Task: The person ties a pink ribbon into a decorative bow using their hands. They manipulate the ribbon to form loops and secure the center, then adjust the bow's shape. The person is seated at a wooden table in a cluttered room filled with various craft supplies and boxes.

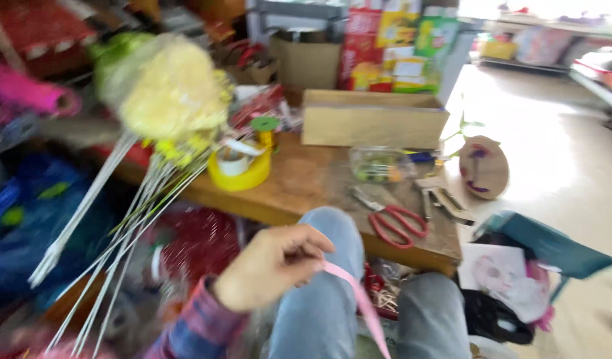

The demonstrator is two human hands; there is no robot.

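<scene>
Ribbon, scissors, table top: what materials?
Ribbon: pink, thin, slightly shiny, likely satin fabric or plastic; it hangs limp from the hand. Scissors: red loops look like plastic, blades grey metal. Table: brown, matte, worn, looks like wood; the picture is too blurred to be sure.

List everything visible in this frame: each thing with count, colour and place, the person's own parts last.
flower bundle: one, pale yellow on white stems, wrapped, upper left
tape dispenser: one, yellow, left on the table
table: one, brown wood, centre
cardboard box: one, tan, back of the table
clear container: one, small beads inside, mid table
scissors: one pair, red handles, table's front right
pink roll: one, far left
ribbon: one, pink, pinched in the hand, trailing over the knees
knees: two, blue jeans, bottom centre
left hand: one, plaid sleeve, pinching the ribbon; right hand not in view
</scene>
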